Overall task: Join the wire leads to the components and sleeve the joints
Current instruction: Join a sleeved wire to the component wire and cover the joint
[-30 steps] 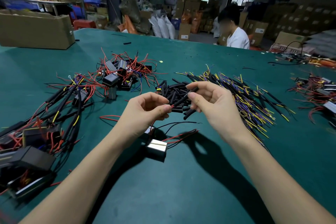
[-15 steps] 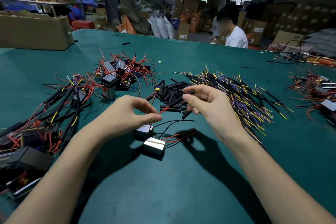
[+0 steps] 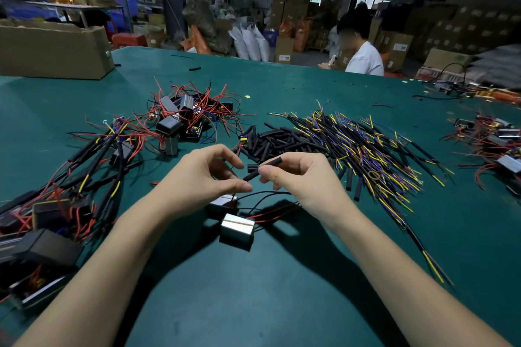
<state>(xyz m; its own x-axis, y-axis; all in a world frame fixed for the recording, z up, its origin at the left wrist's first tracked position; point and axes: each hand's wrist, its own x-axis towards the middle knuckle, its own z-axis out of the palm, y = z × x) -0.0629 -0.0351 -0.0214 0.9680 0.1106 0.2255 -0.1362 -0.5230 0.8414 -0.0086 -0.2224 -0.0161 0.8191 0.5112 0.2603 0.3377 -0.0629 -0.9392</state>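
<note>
My right hand (image 3: 298, 177) pinches a short black sleeve tube (image 3: 272, 164) between thumb and forefinger, tilted up to the right. My left hand (image 3: 205, 180) is curled with its thumb tip against the tube's lower end and appears to pinch a thin wire lead there; the lead itself is mostly hidden. Just below the hands two silver block components (image 3: 236, 227) lie on the green table (image 3: 282, 290), with red and black leads (image 3: 276, 210) trailing right under my right wrist.
Behind the hands lie loose black sleeves (image 3: 270, 138), a spread of yellow, purple and black wire leads (image 3: 361, 146), and black components with red wires (image 3: 183, 118). Sleeved assemblies (image 3: 84, 175) fill the left, a cardboard box (image 3: 56, 49) the far left. A person in white (image 3: 363, 59) sits opposite.
The hands dropped lower over the two silver components. The red lead seen between my left fingers and the sleeve no longer shows; the sleeve's end now meets my left thumb.
</note>
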